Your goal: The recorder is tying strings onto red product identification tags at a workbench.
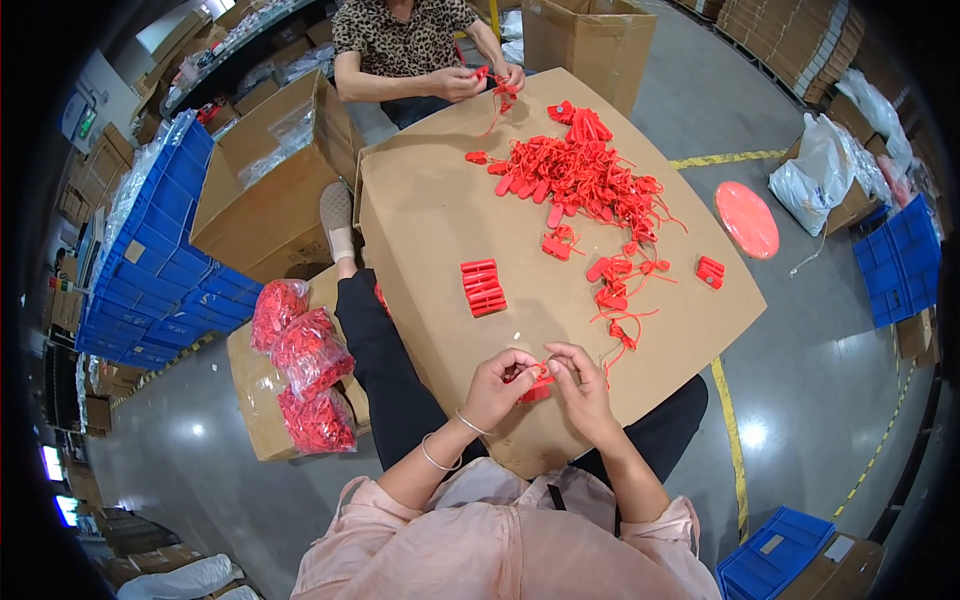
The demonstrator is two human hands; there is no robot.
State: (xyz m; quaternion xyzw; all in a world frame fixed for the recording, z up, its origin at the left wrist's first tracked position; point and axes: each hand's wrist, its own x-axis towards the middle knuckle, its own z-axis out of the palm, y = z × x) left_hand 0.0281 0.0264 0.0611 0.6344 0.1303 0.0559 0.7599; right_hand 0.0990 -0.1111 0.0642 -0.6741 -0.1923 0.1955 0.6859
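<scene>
Close in front of my body, my left hand [496,388] and my right hand [585,395] meet with their fingertips pinched on a small red corded piece [537,392]. Its exact kind is partly hidden by my fingers. Beyond my left hand, several red plastic pieces [483,288] lie side by side in a neat row on the cardboard surface [420,220]. A strand of red cord and pieces [622,338] trails from near my right hand toward a large tangled heap of red corded pieces [580,175].
A small red group [710,272] lies at the right. Across the table, a co-worker's hands [465,84] handle red pieces. Bags of red pieces [312,352] rest on a carton at left, near blue crates [165,245] and an open box [265,180]. A red round stool [746,220] stands right.
</scene>
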